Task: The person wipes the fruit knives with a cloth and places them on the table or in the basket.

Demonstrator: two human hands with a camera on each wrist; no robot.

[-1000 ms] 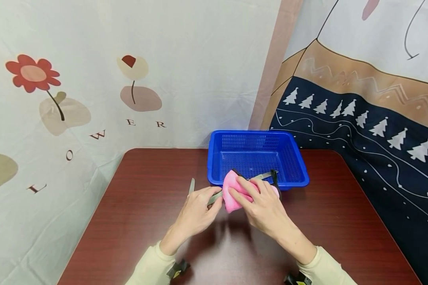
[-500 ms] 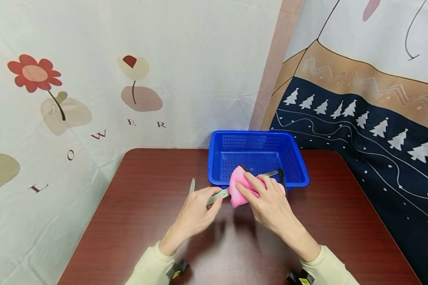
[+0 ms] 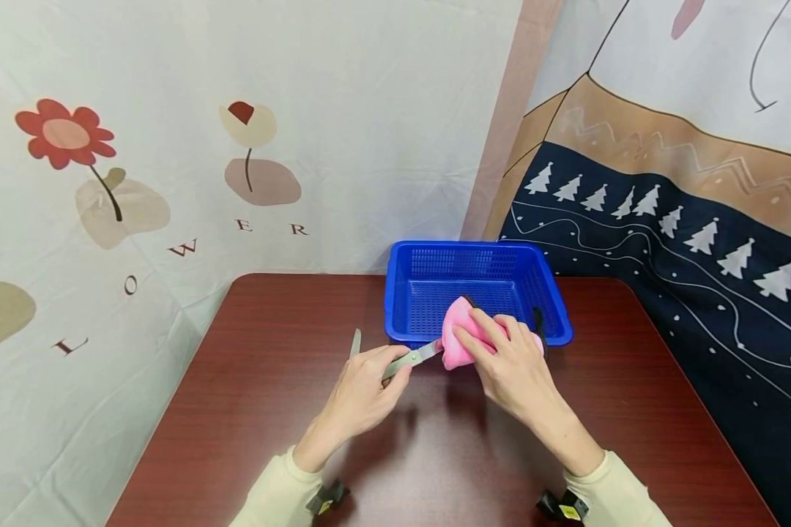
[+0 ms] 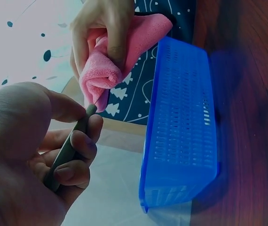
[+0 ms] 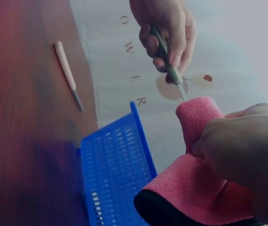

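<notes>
My left hand (image 3: 364, 386) grips a knife by its grey-green handle (image 4: 68, 148), fingers curled round it. The knife's blade (image 3: 430, 350) points right and away, and its far part is hidden inside a pink cloth (image 3: 458, 338) with a black underside. Folded round the blade, the cloth is pinched by my right hand (image 3: 515, 360) just over the near rim of a blue basket (image 3: 395, 293). In the right wrist view a short stretch of bare blade (image 5: 181, 92) shows between handle and cloth.
A second tool with a pale handle (image 5: 64, 63) and a narrow metal end lies on the brown table (image 3: 290, 322); in the head view my left hand partly covers it. Behind the table hang printed wall cloths (image 3: 369, 146). The basket stands at the table's far side.
My right hand has slid the cloth right and away along the blade, baring more metal beside the handle. The tip that stuck out past the cloth is now hidden. My left hand stays put.
</notes>
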